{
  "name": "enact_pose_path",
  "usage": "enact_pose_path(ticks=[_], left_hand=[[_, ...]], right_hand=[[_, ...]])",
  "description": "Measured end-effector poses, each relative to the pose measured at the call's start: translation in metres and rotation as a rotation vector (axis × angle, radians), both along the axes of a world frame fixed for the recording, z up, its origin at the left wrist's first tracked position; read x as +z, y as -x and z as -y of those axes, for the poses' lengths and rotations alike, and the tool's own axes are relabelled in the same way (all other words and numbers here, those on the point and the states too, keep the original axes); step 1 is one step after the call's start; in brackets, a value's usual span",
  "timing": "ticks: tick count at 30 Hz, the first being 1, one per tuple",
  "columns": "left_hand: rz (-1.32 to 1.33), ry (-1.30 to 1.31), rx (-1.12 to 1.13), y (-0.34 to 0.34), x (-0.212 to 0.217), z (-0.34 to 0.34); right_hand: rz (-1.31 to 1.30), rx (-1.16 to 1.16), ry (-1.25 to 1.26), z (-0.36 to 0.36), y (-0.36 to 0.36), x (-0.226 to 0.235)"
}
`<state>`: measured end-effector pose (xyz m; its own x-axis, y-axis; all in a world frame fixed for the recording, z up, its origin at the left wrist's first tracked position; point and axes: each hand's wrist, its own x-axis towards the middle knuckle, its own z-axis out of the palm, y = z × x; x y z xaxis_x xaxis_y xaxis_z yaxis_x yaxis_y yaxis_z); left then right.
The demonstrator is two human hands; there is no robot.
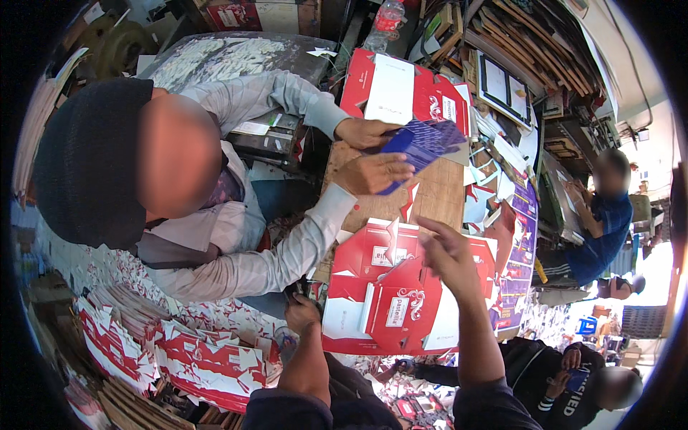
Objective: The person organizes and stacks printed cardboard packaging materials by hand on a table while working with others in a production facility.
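Over a stack of red and white printed cardboard sheets (344, 279), my right hand (450, 254) hovers with its index finger stretched out and nothing visible in its grip. Whether its fingertips touch the sheets, I cannot tell. My left hand (304, 313) is closed beside the near left edge of the stack, around something dark that I cannot make out. A small torn-edged paper scrap (392, 240) lies on the cardboard. Across the table, a co-worker's two hands hold a blue patterned stack of card pieces (423, 150).
Another red and white cardboard pile (390, 89) and a plastic bottle (387, 25) are at the back. Purple printed sheets (517, 272) lie at right. Bundled red-white cardboard (208, 362) and scraps cover the floor. Other people (598, 222) are to the right.
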<state>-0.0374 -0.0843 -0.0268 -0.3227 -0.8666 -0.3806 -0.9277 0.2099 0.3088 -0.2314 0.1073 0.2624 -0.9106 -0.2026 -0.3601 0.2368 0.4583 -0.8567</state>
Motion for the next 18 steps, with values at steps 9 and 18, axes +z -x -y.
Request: enact_pose_path(ticks=[9, 18], left_hand=[[0.06, -0.009, 0.03, 0.007, 0.002, -0.003], [0.055, 0.04, 0.041, 0.003, -0.012, -0.002]], right_hand=[[-0.633, -0.192, -0.725, -0.157, -0.093, -0.168], [-0.636, -0.275, -0.868, -0.142, -0.111, -0.196]])
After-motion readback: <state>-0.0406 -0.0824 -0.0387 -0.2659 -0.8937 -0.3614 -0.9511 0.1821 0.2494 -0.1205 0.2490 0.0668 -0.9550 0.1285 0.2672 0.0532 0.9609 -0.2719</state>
